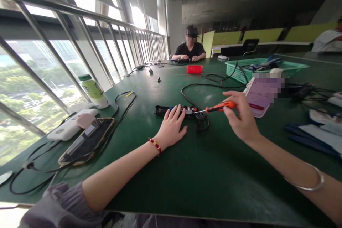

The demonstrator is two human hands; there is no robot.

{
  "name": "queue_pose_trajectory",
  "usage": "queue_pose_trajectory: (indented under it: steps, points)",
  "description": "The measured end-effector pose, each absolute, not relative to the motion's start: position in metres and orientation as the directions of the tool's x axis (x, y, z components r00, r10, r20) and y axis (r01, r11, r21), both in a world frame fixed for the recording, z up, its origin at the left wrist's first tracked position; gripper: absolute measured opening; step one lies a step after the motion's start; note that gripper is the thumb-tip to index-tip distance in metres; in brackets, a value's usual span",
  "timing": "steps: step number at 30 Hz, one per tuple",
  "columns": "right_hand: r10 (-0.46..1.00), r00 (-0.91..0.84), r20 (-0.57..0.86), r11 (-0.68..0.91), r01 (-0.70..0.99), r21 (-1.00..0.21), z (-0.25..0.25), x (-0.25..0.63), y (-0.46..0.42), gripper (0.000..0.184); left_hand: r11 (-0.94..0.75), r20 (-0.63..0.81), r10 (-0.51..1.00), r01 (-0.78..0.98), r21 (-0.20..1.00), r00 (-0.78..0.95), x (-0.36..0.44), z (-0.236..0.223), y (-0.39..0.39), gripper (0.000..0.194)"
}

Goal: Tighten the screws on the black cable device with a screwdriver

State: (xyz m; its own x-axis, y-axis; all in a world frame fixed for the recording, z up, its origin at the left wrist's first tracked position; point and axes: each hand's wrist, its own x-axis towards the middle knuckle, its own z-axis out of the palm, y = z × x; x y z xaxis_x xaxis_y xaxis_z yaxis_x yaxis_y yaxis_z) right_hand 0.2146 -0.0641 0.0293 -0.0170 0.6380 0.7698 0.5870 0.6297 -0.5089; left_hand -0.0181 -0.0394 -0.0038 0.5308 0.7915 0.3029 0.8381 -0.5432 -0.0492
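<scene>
A black tube-shaped device (161,110) lies crosswise on the green table, its right part opened to show small wires and blue and silver parts. My left hand (172,125) rests on it with fingers stretched over its middle and the thumb apart on the table side. A screwdriver (219,107) with an orange and black handle is pinched in my right hand (240,115). Its thin shaft points left, and the tip meets the device's exposed right end. Whether it sits in a screw is too small to tell. A black cable loops from that end.
A phone (263,96) with a lit screen stands beyond my right hand, before a green basket (236,73). Gloves (317,131) lie at the right. On the left are a dark phone (88,140), a power bank (64,128) and a bottle (93,91). Someone sits across, near a red tray (194,69).
</scene>
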Motion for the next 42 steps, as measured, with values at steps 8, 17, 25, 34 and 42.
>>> queue_pose_trajectory:
  steps: [8, 17, 25, 34, 42]
  points:
    - [0.547, -0.088, 0.833, 0.676, 0.634, -0.376, 0.016, 0.218, -0.069, 0.014, -0.556, 0.31, 0.784, 0.83, -0.032, 0.537, -0.021, -0.006, -0.036, 0.066]
    - [0.566, -0.019, 0.824, 0.658, 0.613, -0.438, 0.011, 0.219, -0.064, 0.013, -0.555, 0.309, 0.787, 0.831, -0.025, 0.535, -0.021, -0.007, -0.036, 0.068]
    - [0.525, -0.018, 0.851, 0.701, 0.577, -0.42, 0.011, 0.218, -0.065, 0.025, -0.552, 0.297, 0.793, 0.833, -0.019, 0.532, -0.021, -0.005, -0.036, 0.068]
    - [0.642, -0.018, 0.767, 0.612, 0.615, -0.498, 0.01, 0.219, -0.067, 0.012, -0.571, 0.309, 0.776, 0.82, -0.028, 0.55, -0.022, -0.006, -0.036, 0.063]
    - [0.547, 0.04, 0.836, 0.67, 0.577, -0.467, 0.004, 0.216, -0.064, 0.024, -0.575, 0.329, 0.769, 0.818, -0.019, 0.549, -0.022, -0.007, -0.037, 0.062]
